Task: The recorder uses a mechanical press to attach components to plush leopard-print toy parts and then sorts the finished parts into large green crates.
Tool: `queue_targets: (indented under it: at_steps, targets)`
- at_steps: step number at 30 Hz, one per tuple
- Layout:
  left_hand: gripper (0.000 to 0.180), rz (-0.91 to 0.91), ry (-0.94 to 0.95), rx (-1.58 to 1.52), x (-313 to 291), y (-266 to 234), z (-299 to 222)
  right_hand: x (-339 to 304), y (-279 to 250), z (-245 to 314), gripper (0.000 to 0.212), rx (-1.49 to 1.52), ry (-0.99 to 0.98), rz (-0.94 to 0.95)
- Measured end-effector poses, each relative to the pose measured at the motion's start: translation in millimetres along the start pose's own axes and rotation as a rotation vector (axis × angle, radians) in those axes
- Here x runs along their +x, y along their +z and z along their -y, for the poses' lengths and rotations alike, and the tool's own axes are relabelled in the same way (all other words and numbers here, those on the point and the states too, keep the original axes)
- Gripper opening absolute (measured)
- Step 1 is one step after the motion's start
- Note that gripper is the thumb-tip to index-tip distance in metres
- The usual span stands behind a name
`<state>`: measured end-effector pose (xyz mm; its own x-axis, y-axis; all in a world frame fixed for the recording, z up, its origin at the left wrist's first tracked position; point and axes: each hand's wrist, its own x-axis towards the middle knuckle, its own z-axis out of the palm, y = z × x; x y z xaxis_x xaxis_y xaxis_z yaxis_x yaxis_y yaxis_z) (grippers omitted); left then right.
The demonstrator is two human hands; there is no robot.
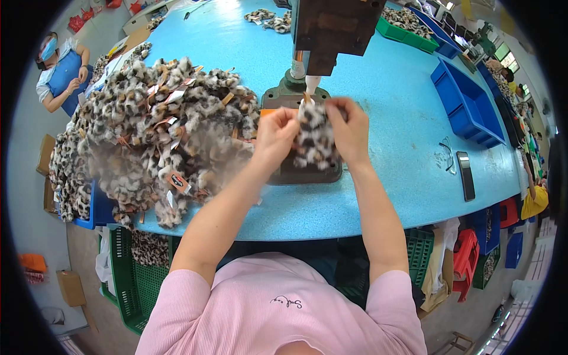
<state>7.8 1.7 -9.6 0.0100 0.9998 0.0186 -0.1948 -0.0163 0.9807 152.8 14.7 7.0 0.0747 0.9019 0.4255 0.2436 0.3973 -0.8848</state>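
A furry black, white and brown spotted plush piece (315, 139) is stretched between my hands, slightly blurred. My left hand (276, 136) pinches its left edge with closed fingers. On the opposite edge my right hand (351, 127) is closed on the fur, its fingertips partly smeared by motion. The plush piece hangs just in front of the white lower post of a dark bench press (336, 32) and over the press's green-grey base (305, 173). An orange flat piece (268, 112) shows behind my left hand.
A big heap of similar plush pieces (171, 130), some with tags, covers the left of the blue table (390, 154). To the right are a blue tray (467, 103), a phone (465, 176) and glasses (448, 155). A masked person (62, 77) is at far left.
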Motion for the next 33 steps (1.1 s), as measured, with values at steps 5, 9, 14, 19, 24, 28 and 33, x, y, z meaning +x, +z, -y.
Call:
queue_targets:
  at_steps: [5, 9, 14, 19, 24, 28, 33]
  targets:
    - [0.01, -0.062, -0.072, 0.128, 34.3, -3.9, -11.1, 40.0, 14.7, -14.3, 0.016, -0.225, 0.027, -0.056]
    - [0.018, 0.016, -0.301, 0.149, 39.7, -8.5, -8.9, 40.7, 12.0, -28.9, 0.016, -0.302, 0.072, 0.048]
    - [0.029, 0.049, -0.385, 0.296, 43.5, -6.4, -13.6, 40.2, 6.8, -39.3, 0.016, 0.021, 0.155, 0.114]
    - [0.025, 0.032, -0.332, 0.382, 42.0, -2.9, -17.0, 32.6, 10.1, -23.9, 0.012, 0.391, 0.19, 0.253]
    - [0.018, -0.028, -0.183, 0.536, 47.4, -5.9, 2.6, 53.8, 3.1, -14.7, 0.011, 0.32, 0.259, 0.434]
    - [0.017, -0.079, -0.131, 0.643, 46.6, -6.3, 12.3, 56.4, -3.8, -15.1, 0.01, 0.138, 0.214, 0.532]
    - [0.016, -0.105, -0.136, 0.651, 50.4, -7.1, 19.6, 93.2, -102.2, 32.9, 0.025, 0.443, -0.289, -0.144]
